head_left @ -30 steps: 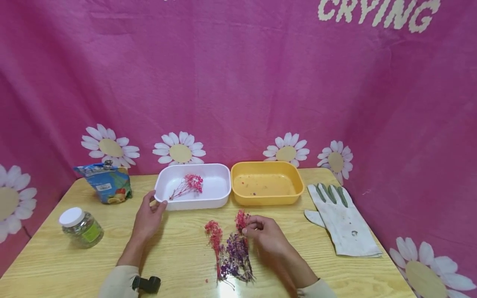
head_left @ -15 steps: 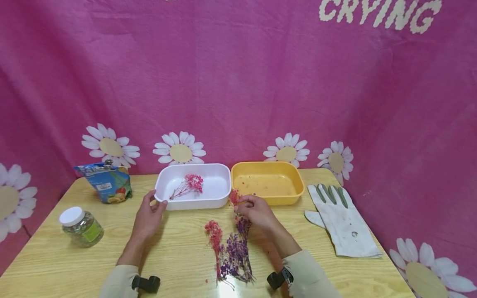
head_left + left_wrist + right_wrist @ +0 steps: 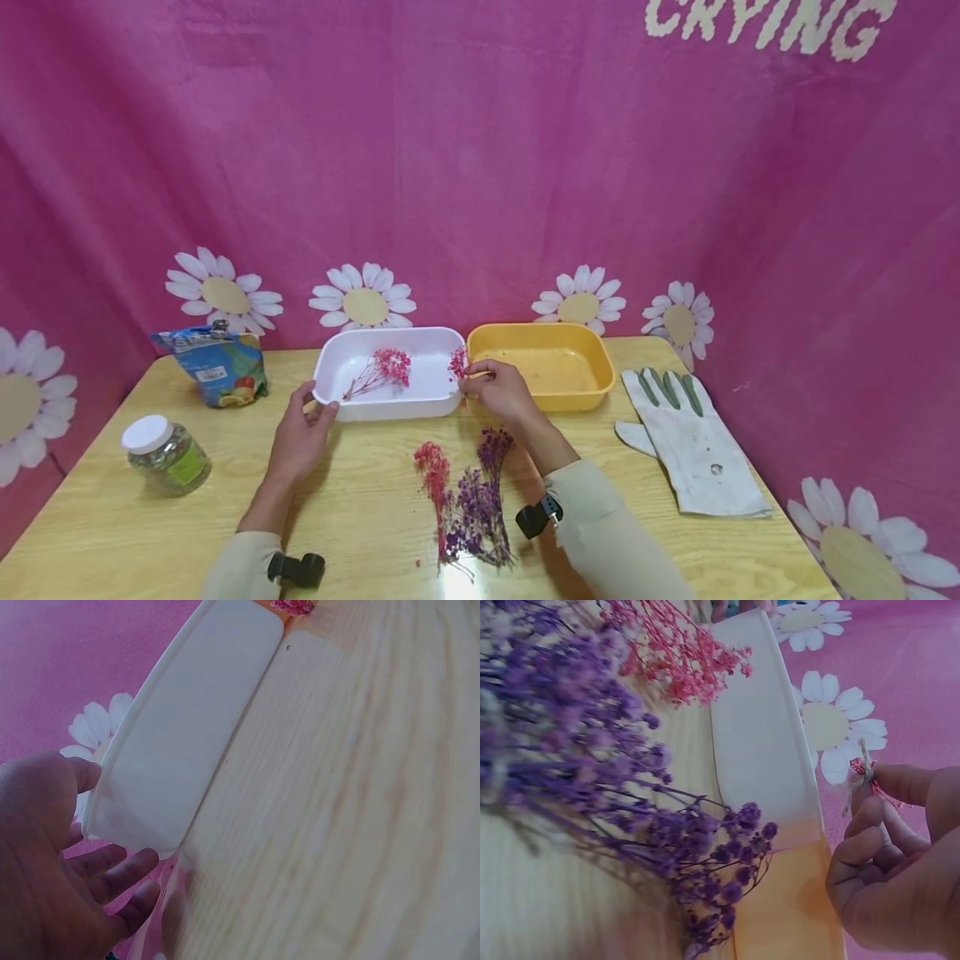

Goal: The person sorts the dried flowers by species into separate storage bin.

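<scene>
My left hand [image 3: 300,437] grips the left end of the white tray [image 3: 397,410], thumb on the near rim; the left wrist view shows the hand [image 3: 67,855] at the tray's corner [image 3: 172,742]. A pink sprig [image 3: 377,375] lies inside the tray. Above the tray's right end, my right hand [image 3: 502,387] pinches another pink sprig [image 3: 458,364]. In the right wrist view its tied stem [image 3: 866,771] is between the thumb and fingertips of the hand [image 3: 900,862]. Purple sprigs [image 3: 476,508] and a pink bunch [image 3: 432,475] lie on the table.
The yellow tray [image 3: 540,402] stands against the white tray's right side. A glove [image 3: 697,450] lies at the right. At the left are a lidded jar [image 3: 168,458] and a blue bag [image 3: 217,371]. The pink curtain [image 3: 480,167] hangs behind the table.
My right hand has lifted a pink sprig off the purple ones and moved it up and left to the white tray's right end. My left hand has stayed on the tray.
</scene>
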`<state>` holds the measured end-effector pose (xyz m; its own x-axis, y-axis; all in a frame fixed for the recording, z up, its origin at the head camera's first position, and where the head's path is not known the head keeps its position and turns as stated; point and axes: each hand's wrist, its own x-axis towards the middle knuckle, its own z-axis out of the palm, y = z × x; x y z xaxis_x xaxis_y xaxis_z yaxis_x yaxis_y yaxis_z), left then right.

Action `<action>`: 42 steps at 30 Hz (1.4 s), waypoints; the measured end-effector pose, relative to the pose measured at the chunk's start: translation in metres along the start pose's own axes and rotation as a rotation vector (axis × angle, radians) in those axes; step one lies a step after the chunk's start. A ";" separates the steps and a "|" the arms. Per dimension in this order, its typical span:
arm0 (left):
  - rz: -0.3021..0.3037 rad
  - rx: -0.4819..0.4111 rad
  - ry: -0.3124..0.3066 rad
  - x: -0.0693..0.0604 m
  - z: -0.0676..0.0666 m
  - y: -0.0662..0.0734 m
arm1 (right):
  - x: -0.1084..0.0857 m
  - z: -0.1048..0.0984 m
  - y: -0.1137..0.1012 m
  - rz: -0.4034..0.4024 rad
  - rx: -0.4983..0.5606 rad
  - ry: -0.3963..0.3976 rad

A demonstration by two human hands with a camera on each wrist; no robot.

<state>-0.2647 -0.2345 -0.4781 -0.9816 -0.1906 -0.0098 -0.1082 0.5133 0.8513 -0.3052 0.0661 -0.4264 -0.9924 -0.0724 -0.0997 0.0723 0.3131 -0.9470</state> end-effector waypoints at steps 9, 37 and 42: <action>-0.001 0.008 0.012 0.002 0.001 0.002 | 0.015 0.005 -0.014 0.036 -0.118 0.053; 0.012 0.000 0.002 0.002 -0.002 0.006 | 0.018 0.004 -0.017 -0.108 -0.181 0.125; -0.006 0.007 -0.004 0.001 -0.001 0.002 | 0.007 0.001 -0.010 -0.172 -0.144 0.114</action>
<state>-0.2660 -0.2341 -0.4759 -0.9815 -0.1906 -0.0167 -0.1150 0.5179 0.8477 -0.3129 0.0615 -0.4178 -0.9943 -0.0314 0.1017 -0.1052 0.4379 -0.8929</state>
